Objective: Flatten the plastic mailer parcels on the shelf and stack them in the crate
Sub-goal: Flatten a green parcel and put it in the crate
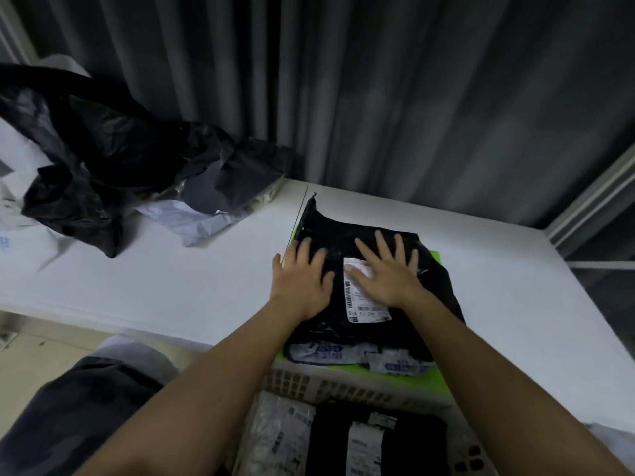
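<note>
**Black mailer parcel pressed flat under two hands**

Black mailer parcel [374, 286] lay on a white shelf [171, 280], over a green board [412, 376] and some white printed mailers [347, 353] that poked out at its near edge. Carried a white shipping label [360, 297] with a barcode down its left side.

Left hand [302, 283] rested palm down on the parcel's left part, fingers straight and spread, gripping nothing. Right hand [385, 273] rested palm down on the parcel's middle, fingers straight and fanned wide, partly over the top of the label, also gripping nothing. Bare forearms reached in from the bottom of the view.

Nearer than the shelf, sat a pale slotted crate [343, 389], with a black parcel [405, 438] bearing a white label and a clear-wrapped parcel [278, 438] side by side within.

Far left on the shelf, well apart from the hands, lay a crumpled heap of black, grey and white mailers [113, 159]. Behind, hung grey pleated curtains [412, 97].
</note>
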Demonstrator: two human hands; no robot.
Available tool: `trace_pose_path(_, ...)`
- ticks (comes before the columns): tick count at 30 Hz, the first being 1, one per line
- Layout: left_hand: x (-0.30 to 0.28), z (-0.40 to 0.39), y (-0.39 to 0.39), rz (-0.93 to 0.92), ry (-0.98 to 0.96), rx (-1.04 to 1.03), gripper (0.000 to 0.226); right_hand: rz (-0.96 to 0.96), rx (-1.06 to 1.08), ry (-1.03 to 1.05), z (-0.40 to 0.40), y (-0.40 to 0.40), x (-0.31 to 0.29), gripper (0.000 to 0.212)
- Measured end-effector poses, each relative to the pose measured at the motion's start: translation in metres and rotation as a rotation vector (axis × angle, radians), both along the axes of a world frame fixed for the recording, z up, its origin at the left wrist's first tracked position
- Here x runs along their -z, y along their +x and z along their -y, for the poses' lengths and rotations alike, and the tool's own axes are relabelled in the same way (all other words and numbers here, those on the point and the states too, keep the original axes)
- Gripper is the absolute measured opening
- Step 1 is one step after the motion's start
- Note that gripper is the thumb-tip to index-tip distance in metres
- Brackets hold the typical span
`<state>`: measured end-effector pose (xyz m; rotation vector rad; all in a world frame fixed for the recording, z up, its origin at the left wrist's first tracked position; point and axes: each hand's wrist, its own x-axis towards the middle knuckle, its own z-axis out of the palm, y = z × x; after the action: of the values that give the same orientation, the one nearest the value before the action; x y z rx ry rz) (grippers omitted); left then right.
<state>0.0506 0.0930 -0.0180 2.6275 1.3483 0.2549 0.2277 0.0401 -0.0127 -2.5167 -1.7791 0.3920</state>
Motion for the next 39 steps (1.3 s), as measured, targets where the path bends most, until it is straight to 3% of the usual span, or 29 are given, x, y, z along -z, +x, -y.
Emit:
trace_pose_path(4, 0.026, 0.004, 0.022, -0.124, -0.095, 0.131, 0.074, 0.049, 0.074, -0.007, 0.034, 0.007, 0.025, 0.080)
trace_pose_path(13, 0.075, -0.004, 0.024, -0.214, -0.158, 0.046, 0.085, 0.015, 0.144, 0.014, 0.046, 0.011, 0.078, 0.086)
trace_pose_path(26, 0.071, -0.009, 0.029, -0.353, -0.222, 0.046, 0.089, -0.026, 0.076, -0.209, 0.036, 0.020, 0.060, 0.081)
trace_pose_path(29, 0.054, -0.005, 0.026, -0.375, -0.206, 0.049, 0.087, -0.170, 0.006, 0.026, 0.051, 0.030, 0.027, 0.067)
trace_pose_path(31, 0.043, 0.005, 0.018, -0.264, -0.141, 0.122, 0.089, -0.091, -0.113, 0.104, 0.073, 0.037, 0.010, 0.060)
trace_pose_path(34, 0.027, 0.021, 0.002, -0.176, -0.162, 0.278, 0.114, 0.132, -0.229, -0.127, 0.101, 0.039, 0.000, 0.075)
trace_pose_path(36, 0.023, 0.030, -0.005, -0.254, -0.186, 0.319, 0.105, 0.182, -0.210, -0.267, 0.111, 0.036, 0.003, 0.078)
trace_pose_path(39, 0.019, 0.038, -0.009, -0.335, -0.254, 0.323, 0.084, 0.111, -0.146, -0.335, 0.114, 0.029, 0.008, 0.083)
